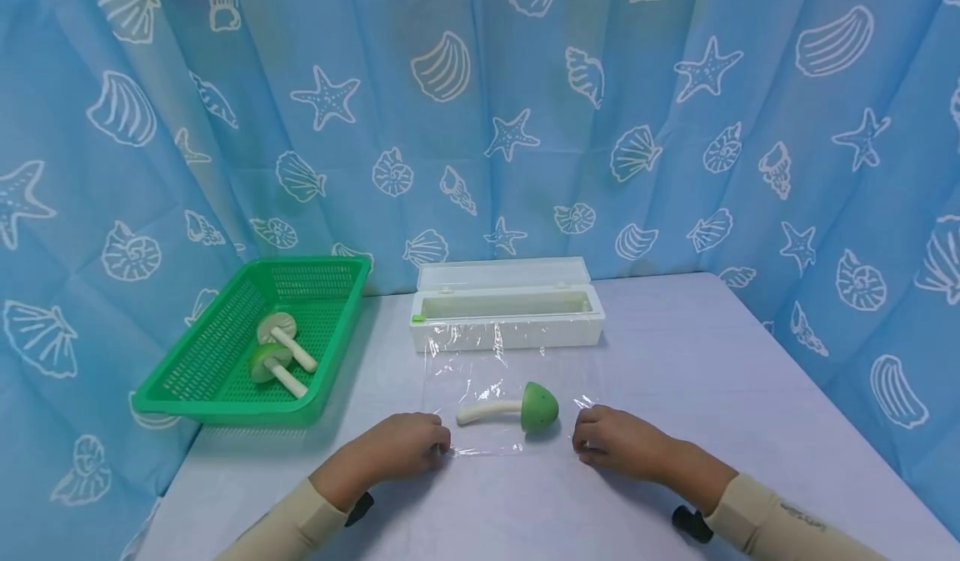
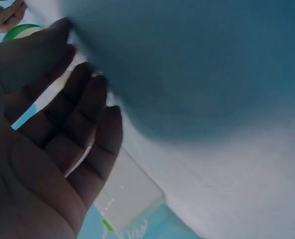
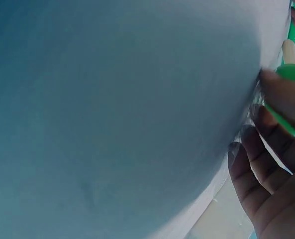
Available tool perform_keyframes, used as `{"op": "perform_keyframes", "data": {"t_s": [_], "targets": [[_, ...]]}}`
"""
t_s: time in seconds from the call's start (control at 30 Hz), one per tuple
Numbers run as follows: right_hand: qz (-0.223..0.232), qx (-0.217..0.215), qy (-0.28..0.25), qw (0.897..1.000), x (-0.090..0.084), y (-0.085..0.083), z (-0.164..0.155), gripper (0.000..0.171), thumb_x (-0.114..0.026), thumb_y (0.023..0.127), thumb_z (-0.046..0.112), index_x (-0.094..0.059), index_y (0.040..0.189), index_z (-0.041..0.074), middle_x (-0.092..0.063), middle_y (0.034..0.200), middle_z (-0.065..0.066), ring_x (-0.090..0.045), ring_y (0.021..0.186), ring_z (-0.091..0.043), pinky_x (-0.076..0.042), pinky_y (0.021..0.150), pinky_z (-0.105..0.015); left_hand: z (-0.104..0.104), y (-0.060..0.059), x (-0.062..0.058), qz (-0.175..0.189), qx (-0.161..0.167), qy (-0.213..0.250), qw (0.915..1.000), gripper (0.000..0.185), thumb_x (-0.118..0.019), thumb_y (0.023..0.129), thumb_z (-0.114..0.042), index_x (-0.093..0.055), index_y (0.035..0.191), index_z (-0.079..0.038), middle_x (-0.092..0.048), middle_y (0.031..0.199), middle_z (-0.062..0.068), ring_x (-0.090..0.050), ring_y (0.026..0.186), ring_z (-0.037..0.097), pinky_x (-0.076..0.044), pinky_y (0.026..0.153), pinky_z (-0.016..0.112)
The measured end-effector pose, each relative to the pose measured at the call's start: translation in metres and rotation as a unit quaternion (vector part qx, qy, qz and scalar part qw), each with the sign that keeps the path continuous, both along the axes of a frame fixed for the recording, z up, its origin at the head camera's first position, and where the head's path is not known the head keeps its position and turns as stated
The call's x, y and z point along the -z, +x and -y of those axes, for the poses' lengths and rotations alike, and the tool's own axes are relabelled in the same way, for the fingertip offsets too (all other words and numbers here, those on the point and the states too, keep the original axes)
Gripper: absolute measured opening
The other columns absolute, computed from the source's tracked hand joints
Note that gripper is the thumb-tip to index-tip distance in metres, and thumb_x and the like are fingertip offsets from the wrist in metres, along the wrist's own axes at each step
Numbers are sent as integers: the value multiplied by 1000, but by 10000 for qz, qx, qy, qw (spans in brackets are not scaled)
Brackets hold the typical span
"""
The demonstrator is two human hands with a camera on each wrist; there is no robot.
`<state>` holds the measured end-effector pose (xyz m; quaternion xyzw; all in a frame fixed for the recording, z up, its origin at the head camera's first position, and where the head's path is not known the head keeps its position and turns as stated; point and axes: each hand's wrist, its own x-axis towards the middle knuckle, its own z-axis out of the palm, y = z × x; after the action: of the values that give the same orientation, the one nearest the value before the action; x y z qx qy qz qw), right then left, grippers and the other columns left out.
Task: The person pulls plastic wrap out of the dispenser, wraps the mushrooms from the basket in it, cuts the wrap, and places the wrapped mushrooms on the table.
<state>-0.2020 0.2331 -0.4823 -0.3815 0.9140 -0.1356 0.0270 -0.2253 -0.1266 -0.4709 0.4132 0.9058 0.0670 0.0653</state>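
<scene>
"Starting nearest, what are the hands doing?"
"Take the green-capped mushroom (image 1: 527,408) as the clock's centre. The left hand (image 1: 408,447) is at eight o'clock, its thumb and fingertips pinching the near corner of a sheet of clear film (image 1: 467,373). The right hand (image 1: 626,442), between three and four, pinches the film's opposite edge."
"And the mushroom?"
"It lies on its side on the film, between the hands and touching neither; its white stem points to nine o'clock, its cap to three."
"What is farther off?"
"Between nine and ten o'clock, a green basket (image 1: 217,415) holds two more mushrooms (image 1: 267,363), lying side by side. At twelve, the film comes from a long white box (image 1: 525,333), its lid (image 1: 502,274) raised. Beyond hangs a blue curtain (image 1: 480,136) printed with white shells and starfish."
</scene>
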Motion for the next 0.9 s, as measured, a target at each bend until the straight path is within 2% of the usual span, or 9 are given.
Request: {"op": "perform_keyframes", "data": {"t_s": [0.1,0.2,0.3,0.4,0.5,0.6,0.77,0.9], "targets": [[-131,29,56,9999,2,-1,2,10,-72,87,8,-69,89,18,-56,88,14,-54,83,-3,-51,75,-24,2,0,3,-198,96,50,9997,9,-69,87,-11,-67,82,-18,-51,73,-12,-48,63,4,-47,60,25],[-7,177,107,9998,1,-1,3,7,-69,89,10,-68,91,17,-56,87,15,-54,82,-2,-51,74,-25,2,1,4,-268,91,-45,9996,14,-66,90,-10,-61,80,-17,-47,72,-12,-44,62,5,-45,59,25],[179,373,30,9991,-1,0,3,4,-68,90,13,-68,92,17,-56,86,17,-55,80,-2,-52,73,-26,3,2,4,-165,-66,-31,9998,14,-65,92,-12,-57,82,-17,-48,73,-12,-45,63,6,-45,60,27],[314,563,-43,9979,-3,0,3,2,-68,90,16,-67,92,16,-55,83,19,-55,78,0,-52,72,-27,5,3,3,-45,-274,-3,9996,7,-65,92,-15,-60,88,-17,-50,75,-11,-47,64,6,-48,62,29],[446,732,-57,9963,-7,0,4,3,-68,91,17,-67,93,17,-55,81,21,-54,76,1,-52,71,-28,8,2,5,-92,-429,-159,9989,2,-66,92,-16,-64,92,-17,-51,77,-12,-49,66,5,-49,64,29],[536,817,20,9952,-9,0,5,2,-66,93,17,-67,94,17,-56,82,20,-55,76,1,-52,71,-29,9,3,6,-228,-452,-327,9982,6,-63,94,-13,-64,89,-17,-49,76,-11,-47,64,5,-48,61,27],[581,886,44,9944,-13,0,4,6,-65,93,14,-68,96,17,-60,86,18,-59,82,-3,-53,75,-31,12,3,0,-578,-388,15,9976,10,-62,94,-11,-59,86,-17,-45,76,-9,-44,63,7,-44,56,27],[690,950,-209,9929,-15,-3,2,6,-64,93,13,-68,95,17,-61,87,17,-59,83,-4,-52,75,-34,15,-3,-2,-822,-420,475,9946,13,-63,91,-7,-57,87,-17,-47,80,-9,-45,69,8,-46,62,27]]}}
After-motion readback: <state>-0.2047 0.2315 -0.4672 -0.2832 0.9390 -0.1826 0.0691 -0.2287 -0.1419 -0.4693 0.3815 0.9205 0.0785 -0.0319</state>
